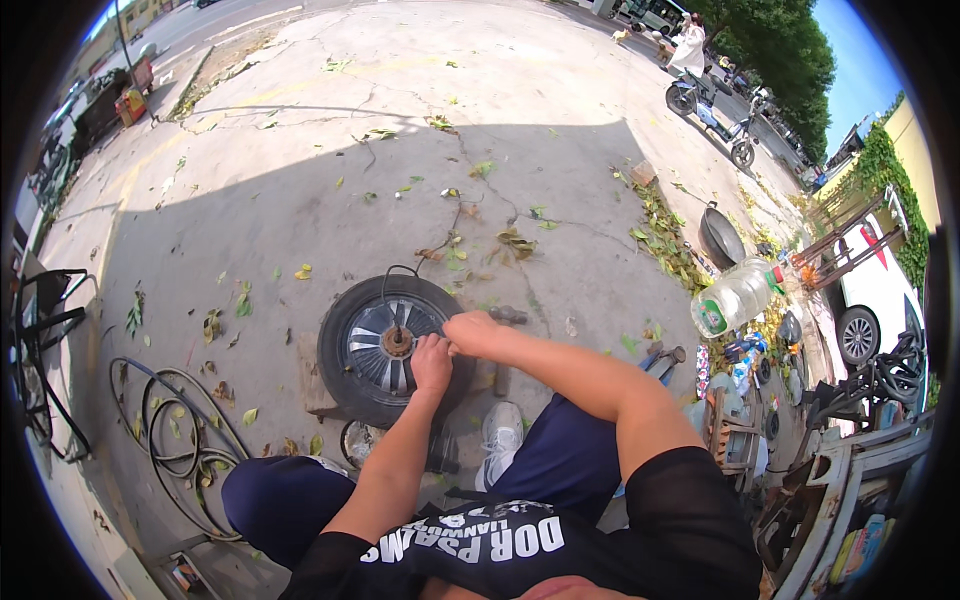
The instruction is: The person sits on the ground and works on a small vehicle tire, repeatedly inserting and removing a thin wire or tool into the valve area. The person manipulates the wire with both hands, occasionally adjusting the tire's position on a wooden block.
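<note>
A wheel with a black tyre [345,385] and a silver-and-black spoked hub [372,345] lies flat in front of me. Its axle [397,335] points up from a rusty centre, and a thin black cable loops off its far side. My left hand [432,364] is closed at the right side of the hub, by the inner edge of the tyre. Just beyond it my right hand [474,334] is closed too, over the tyre's right side and touching the left. Whatever the fingers grip is hidden. A wooden block [315,378] shows under the wheel's left edge.
Coiled hose [180,420] lies at left. Dark metal tools [508,315] lie right of the wheel. Farther right are a clear plastic bottle [735,298], a black basin [720,237] and a cluttered metal frame [840,490]. A scooter [715,115] stands beyond; leaves litter the concrete.
</note>
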### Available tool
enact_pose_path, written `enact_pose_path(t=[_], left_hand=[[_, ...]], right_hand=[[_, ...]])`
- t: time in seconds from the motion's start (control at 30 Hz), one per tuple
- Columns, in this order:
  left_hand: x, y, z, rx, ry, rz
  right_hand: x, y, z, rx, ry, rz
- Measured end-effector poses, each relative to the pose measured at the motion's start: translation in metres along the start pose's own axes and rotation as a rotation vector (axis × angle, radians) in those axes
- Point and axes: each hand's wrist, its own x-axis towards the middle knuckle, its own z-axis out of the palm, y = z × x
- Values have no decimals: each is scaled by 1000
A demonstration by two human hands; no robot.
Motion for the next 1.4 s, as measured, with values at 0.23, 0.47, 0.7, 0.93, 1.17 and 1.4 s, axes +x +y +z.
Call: enact_pose_path(t=[0.23, 0.47, 0.7, 0.93, 1.17, 1.4], left_hand=[[2, 6, -4, -13, 24, 2], [0, 1, -3, 14, 25, -6], [2, 7, -7, 0, -23, -25], [2, 8, -1, -12, -4, -10], [0, 4, -1, 6, 7, -7], [1, 6, -4, -2, -47, -20]], right_hand=[[3, -5, 4, -159, 2, -65], [13, -7, 5, 14, 10, 260], [28, 32, 29, 881, -134, 731], [29, 45, 35, 559, -184, 524], [6, 12, 3, -229, 65, -27], [11, 28, 21, -355, 148, -240]])
